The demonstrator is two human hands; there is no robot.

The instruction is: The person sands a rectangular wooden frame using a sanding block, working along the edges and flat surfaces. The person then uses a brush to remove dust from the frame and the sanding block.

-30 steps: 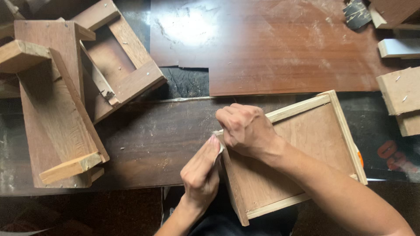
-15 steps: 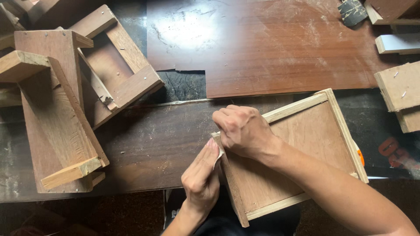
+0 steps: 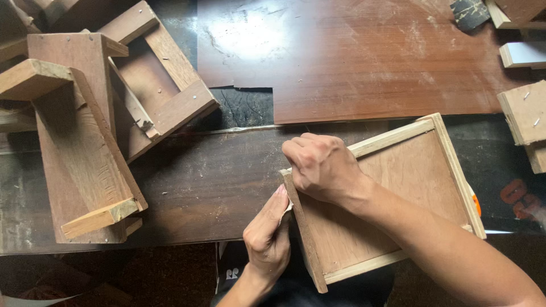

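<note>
Two hands of mine are on the shallow rectangular wooden tray with pale strip edges and a brown plywood bottom (image 3: 398,193), which lies tilted across the near edge of the dark worn wooden counter (image 3: 205,187), its near corner hanging past the edge toward me. My right hand (image 3: 321,167) is curled down over the tray's far-left corner, fingers closed around the rim, pinning it. My left hand (image 3: 267,236) is pressed flat-fingered against the outside of the left rail, with a small pale scrap, probably sandpaper (image 3: 286,207), pinched under the fingertips; I cannot tell how much of it there is.

Compared with a second ago, little has moved: the tray sits at the same angle, my right hand grips the same corner, and my left hand has slid only slightly along that rail. To me that reads as short rubbing strokes on one edge, with the rest of the rim untouched.

Further out, a large reddish-brown plywood sheet (image 3: 369,57) lies beyond the tray, and a heap of rough wooden box frames (image 3: 85,131) lies to the left.
</note>
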